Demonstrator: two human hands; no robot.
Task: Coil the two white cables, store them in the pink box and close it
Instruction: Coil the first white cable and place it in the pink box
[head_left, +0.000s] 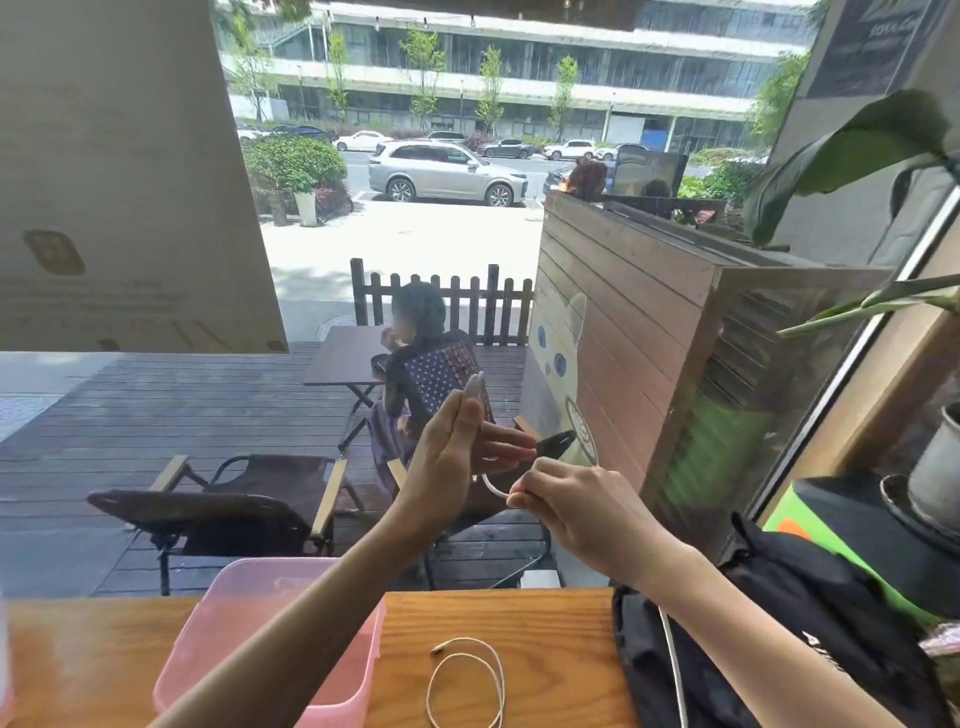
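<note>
A person stands at a wooden bench (519, 618) by a window, both hands raised in front of the glass. The left hand (449, 457) is closed around a white cable (493, 488), thumb pressed up along it, the other fingers curled and pointing right. One pale end of the cable pokes up above the thumb. The right hand (566, 499) pinches the same cable just beside the left, finger and thumb tight together. A short curve of cable shows between the two hands.

The rest of this cable seems to run down behind the right forearm; a white length shows below it, hanging over a black bag (753, 649) on the bench. Whether that length joins the held piece cannot be seen, because the arm covers the gap.

A second cable (467, 680) lies on the bench in loose loops, between the pink box (270, 639) and the bag, one end pointing left. Its lower loops are cut off by the frame edge.

The box sits open on the bench at left, partly hidden by the left forearm. No lid can be made out, and the inside is hazy.

Both cables look thin, light and limp, with some spring that would likely let loops open out if released. They are best held by pinching the crossing of the loops, not the plugs. How many loops the left hand holds is hidden by its fingers.
</note>
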